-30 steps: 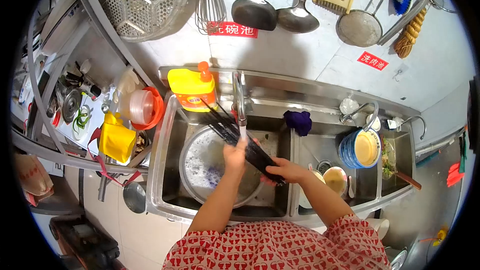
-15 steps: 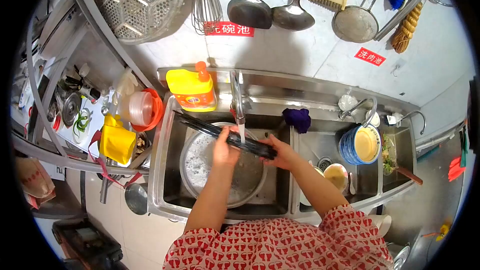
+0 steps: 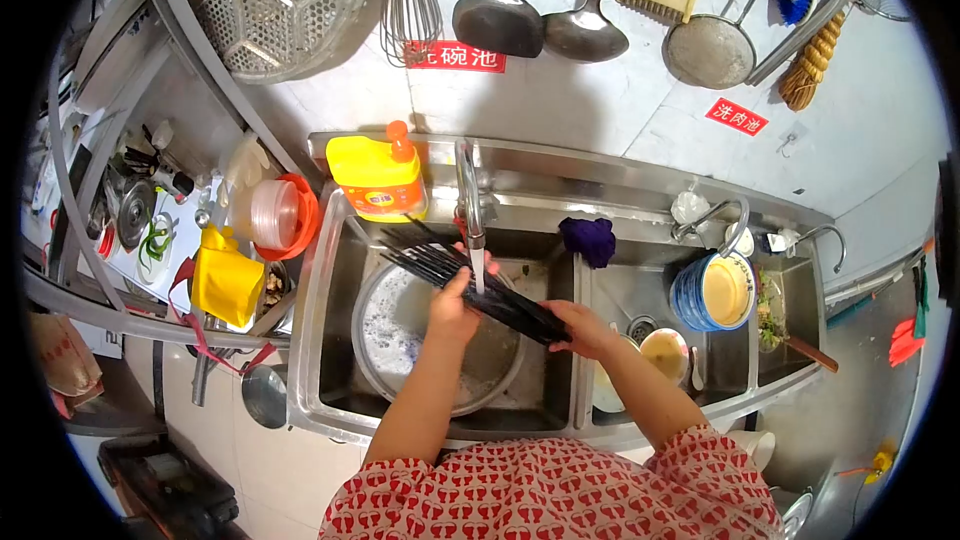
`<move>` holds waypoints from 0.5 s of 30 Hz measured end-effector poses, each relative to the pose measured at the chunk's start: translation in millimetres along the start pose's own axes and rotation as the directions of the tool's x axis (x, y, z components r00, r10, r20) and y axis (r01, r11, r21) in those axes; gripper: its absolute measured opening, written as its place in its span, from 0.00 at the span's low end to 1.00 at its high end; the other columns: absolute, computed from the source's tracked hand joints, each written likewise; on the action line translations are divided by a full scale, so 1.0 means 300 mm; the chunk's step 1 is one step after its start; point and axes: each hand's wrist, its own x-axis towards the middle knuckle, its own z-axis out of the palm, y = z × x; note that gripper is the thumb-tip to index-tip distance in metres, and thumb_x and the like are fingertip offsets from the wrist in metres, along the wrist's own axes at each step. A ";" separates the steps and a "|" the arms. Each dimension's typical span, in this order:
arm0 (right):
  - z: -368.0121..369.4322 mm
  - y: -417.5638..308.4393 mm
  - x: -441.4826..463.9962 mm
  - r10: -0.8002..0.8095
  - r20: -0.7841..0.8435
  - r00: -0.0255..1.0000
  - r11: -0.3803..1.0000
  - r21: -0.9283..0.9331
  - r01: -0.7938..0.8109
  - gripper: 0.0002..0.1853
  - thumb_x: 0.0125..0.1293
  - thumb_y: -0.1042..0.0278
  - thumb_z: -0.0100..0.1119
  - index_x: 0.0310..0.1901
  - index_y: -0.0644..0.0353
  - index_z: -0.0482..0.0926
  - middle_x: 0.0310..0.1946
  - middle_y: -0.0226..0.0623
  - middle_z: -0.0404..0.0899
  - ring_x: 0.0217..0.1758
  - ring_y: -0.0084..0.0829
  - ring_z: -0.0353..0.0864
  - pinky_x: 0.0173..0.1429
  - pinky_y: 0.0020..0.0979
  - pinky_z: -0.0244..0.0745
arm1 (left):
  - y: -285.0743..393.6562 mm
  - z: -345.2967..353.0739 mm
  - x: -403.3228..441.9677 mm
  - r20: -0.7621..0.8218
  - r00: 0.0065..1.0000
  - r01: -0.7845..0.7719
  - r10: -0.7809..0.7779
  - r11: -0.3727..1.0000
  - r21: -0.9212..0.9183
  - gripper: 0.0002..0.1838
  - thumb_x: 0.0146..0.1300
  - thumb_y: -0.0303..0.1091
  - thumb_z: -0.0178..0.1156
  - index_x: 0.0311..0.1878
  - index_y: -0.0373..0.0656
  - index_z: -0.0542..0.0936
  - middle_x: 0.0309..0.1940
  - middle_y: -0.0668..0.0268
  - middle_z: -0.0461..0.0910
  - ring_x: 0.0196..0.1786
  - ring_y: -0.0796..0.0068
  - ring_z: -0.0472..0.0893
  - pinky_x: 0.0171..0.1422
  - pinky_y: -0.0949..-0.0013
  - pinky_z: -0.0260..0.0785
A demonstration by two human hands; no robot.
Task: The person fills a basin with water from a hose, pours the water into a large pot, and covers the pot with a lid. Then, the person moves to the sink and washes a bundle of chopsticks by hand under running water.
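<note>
A bundle of black chopsticks [image 3: 510,310] lies slanted across both hands under the faucet [image 3: 468,195], with water running onto it. My left hand [image 3: 457,310] is wrapped round the bundle near its middle, and the thin ends fan out to the upper left. At the lower right end, my right hand [image 3: 585,330] grips the thicker ends. Below the hands sits a large round metal basin [image 3: 362,340] with foamy water, inside the left sink [image 3: 335,380].
A yellow detergent bottle [image 3: 375,175] stands on the sink's back ledge. A purple cloth [image 3: 588,242] hangs over the divider. The middle sink holds stacked blue bowls [image 3: 692,295] and a pale bowl [image 3: 663,350]. Ladles and strainers hang above. A red basin [image 3: 303,230] is at left.
The chopsticks have spread into a fan at their upper left ends and tilt more steeply. My right hand has moved slightly down and to the right; the camera view has shifted a little.
</note>
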 end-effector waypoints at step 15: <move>0.109 -0.099 0.079 0.068 0.133 0.989 0.821 -0.571 0.020 0.29 0.64 0.37 0.45 0.50 0.58 0.73 0.33 0.27 0.73 0.30 0.20 0.72 0.32 0.24 0.68 | 0.064 -0.055 0.012 -0.020 0.999 0.027 -0.029 0.996 -0.086 0.10 0.63 0.38 0.54 0.47 0.51 0.73 0.34 0.65 0.76 0.41 0.64 0.77 0.49 0.51 0.70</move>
